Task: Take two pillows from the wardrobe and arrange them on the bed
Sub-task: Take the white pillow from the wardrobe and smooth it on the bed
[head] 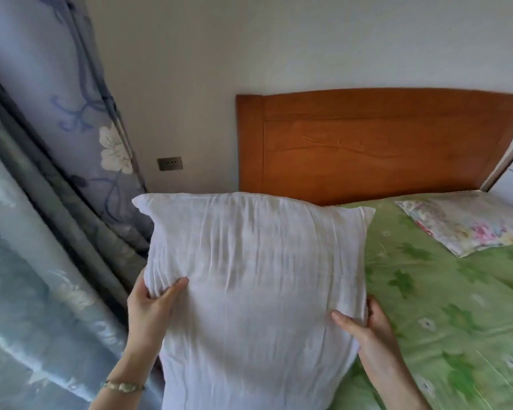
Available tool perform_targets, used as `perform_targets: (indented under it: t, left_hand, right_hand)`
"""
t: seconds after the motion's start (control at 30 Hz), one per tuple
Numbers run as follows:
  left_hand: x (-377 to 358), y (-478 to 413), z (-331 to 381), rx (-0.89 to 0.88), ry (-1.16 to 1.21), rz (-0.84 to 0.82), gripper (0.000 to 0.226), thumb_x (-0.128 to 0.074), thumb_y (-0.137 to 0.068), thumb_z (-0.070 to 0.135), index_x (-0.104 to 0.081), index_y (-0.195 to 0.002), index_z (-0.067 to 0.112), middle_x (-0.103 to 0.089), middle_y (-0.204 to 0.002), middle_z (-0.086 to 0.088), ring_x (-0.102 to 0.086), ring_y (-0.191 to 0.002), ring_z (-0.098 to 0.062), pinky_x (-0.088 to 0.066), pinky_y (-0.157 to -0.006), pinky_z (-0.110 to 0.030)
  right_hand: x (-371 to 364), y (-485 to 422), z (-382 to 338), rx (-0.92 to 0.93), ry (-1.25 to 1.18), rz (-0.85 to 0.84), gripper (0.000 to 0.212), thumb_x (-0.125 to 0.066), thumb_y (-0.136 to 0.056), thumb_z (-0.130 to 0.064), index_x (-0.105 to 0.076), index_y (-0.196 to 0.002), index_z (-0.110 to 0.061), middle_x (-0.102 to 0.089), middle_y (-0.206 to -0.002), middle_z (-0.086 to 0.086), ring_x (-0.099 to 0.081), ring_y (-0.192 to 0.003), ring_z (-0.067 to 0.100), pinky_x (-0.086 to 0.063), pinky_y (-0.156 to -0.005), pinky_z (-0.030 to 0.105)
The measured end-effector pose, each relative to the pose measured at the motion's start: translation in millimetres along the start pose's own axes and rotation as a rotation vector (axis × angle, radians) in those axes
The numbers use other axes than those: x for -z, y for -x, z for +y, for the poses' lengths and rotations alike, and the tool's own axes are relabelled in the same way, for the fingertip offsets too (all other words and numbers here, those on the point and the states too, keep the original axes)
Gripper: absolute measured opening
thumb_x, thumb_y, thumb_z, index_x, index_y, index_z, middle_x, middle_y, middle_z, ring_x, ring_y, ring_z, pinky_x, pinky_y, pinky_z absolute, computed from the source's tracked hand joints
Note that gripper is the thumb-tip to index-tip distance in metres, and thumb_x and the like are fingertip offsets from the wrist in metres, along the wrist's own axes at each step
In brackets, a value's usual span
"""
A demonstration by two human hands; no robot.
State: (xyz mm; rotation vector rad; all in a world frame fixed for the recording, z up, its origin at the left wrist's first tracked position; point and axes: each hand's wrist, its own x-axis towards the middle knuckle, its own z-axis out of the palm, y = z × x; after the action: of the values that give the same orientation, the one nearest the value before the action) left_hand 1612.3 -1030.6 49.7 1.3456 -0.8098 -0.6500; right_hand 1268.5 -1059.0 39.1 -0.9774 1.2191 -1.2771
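While both hands grip its sides, left hand (pixel 151 303), right hand (pixel 367 329), crumpled white fabric pillow (pixel 258 276) between them, floral pillow (pixel 468 223) beyond right hand on green bed (pixel 444 306).

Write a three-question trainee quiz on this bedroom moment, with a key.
1. True or false: the white pillow is held by both the left hand and the right hand.
2. Where does the floral pillow lie? A) on the floor B) on the green floral bedsheet near the wooden headboard C) against the curtain
3. Fill in: a bracelet shows on the ____ wrist.

Key: 1 true; 2 B; 3 left.
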Motion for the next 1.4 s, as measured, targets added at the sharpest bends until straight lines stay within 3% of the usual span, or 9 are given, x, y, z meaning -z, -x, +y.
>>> perform_targets:
  t: [0.17, 0.43, 0.53, 0.63, 0.83, 1.0, 1.07, 1.27, 1.4]
  left_hand:
    - [-57, -88, 0, -0.037, -0.003, -0.022, 0.040, -0.079, -0.078, 0.012, -0.067, -0.113, 0.028, -0.073, -0.107, 0.009, -0.069, -0.098, -0.006, -0.052, -0.084, -0.030]
    - [-144, -194, 3, -0.054, -0.004, -0.095, 0.046, -0.077, -0.081, 0.019, -0.063, -0.101, 0.058, -0.068, -0.107, 0.027, -0.064, -0.100, 0.006, -0.048, -0.083, -0.022]
    - [-170, -230, -4, -0.045, -0.005, -0.123, 0.047, -0.077, -0.081, 0.020, -0.061, -0.119, 0.042, -0.066, -0.117, 0.018, -0.062, -0.109, -0.003, -0.049, -0.091, -0.030]
    - [-198, -269, -13, -0.029, 0.037, -0.186, 0.042, -0.077, -0.082, 0.019, -0.064, -0.112, 0.044, -0.069, -0.113, 0.014, -0.065, -0.106, -0.010, -0.052, -0.089, -0.036]
    - [-273, -355, -19, 0.005, 0.177, -0.349, 0.039, -0.080, -0.077, 0.013, -0.068, -0.107, 0.035, -0.073, -0.108, 0.003, -0.071, -0.093, -0.008, -0.057, -0.070, -0.019]
    - [-319, -417, -18, -0.027, 0.166, -0.550, 0.052, -0.081, -0.077, 0.020, -0.063, -0.124, 0.030, -0.070, -0.117, 0.009, -0.066, -0.108, -0.009, -0.055, -0.089, -0.032]
    - [-333, -436, -14, -0.025, 0.168, -0.632, 0.055, -0.081, -0.077, 0.025, -0.059, -0.127, 0.034, -0.068, -0.120, 0.012, -0.064, -0.110, -0.006, -0.051, -0.094, -0.032]
    - [-370, -474, -9, -0.036, 0.237, -0.710, 0.054, -0.079, -0.080, 0.017, -0.060, -0.128, 0.030, -0.067, -0.122, 0.012, -0.063, -0.113, -0.007, -0.050, -0.100, -0.036]
    - [-394, -492, -4, -0.085, 0.222, -0.747, 0.053, -0.081, -0.073, 0.032, -0.062, -0.123, 0.040, -0.068, -0.121, 0.016, -0.063, -0.113, -0.004, -0.049, -0.098, -0.035]
  right_hand:
    - [-16, -99, -17, -0.006, -0.032, -0.003, 0.045, -0.075, -0.069, 0.004, -0.061, -0.109, -0.011, -0.075, -0.096, 0.008, -0.073, -0.085, 0.026, -0.056, -0.059, 0.025]
    - [-31, -213, -59, 0.019, 0.008, 0.046, 0.051, -0.079, -0.067, -0.003, -0.060, -0.113, -0.014, -0.074, -0.101, 0.001, -0.071, -0.090, 0.021, -0.058, -0.064, 0.028]
    - [-36, -241, -70, 0.018, 0.032, 0.109, 0.054, -0.080, -0.067, -0.005, -0.060, -0.115, -0.015, -0.072, -0.106, 0.002, -0.070, -0.094, 0.022, -0.056, -0.075, 0.042]
    - [-41, -263, -78, 0.040, 0.033, 0.179, 0.057, -0.083, -0.060, -0.010, -0.060, -0.112, -0.017, -0.073, -0.103, -0.003, -0.070, -0.091, 0.019, -0.055, -0.073, 0.038]
    - [-53, -304, -92, 0.141, 0.020, 0.404, 0.041, -0.073, -0.069, 0.009, -0.058, -0.103, -0.010, -0.069, -0.102, 0.012, -0.067, -0.085, 0.024, -0.056, -0.076, 0.038]
    - [-76, -322, -101, 0.188, 0.007, 0.585, 0.040, -0.074, -0.069, 0.006, -0.057, -0.102, -0.009, -0.071, -0.096, 0.005, -0.068, -0.086, 0.023, -0.058, -0.072, 0.032]
    - [-87, -325, -103, 0.204, -0.018, 0.639, 0.042, -0.074, -0.068, 0.006, -0.055, -0.104, -0.004, -0.069, -0.100, 0.012, -0.065, -0.089, 0.029, -0.056, -0.079, 0.042]
    - [-116, -328, -113, 0.224, 0.004, 0.727, 0.048, -0.079, -0.061, -0.003, -0.057, -0.103, -0.007, -0.070, -0.103, 0.011, -0.065, -0.094, 0.029, -0.053, -0.085, 0.048]
    - [-123, -335, -124, 0.233, 0.011, 0.752, 0.061, -0.082, -0.048, -0.022, -0.058, -0.102, -0.009, -0.070, -0.103, 0.010, -0.067, -0.095, 0.028, -0.055, -0.081, 0.044]
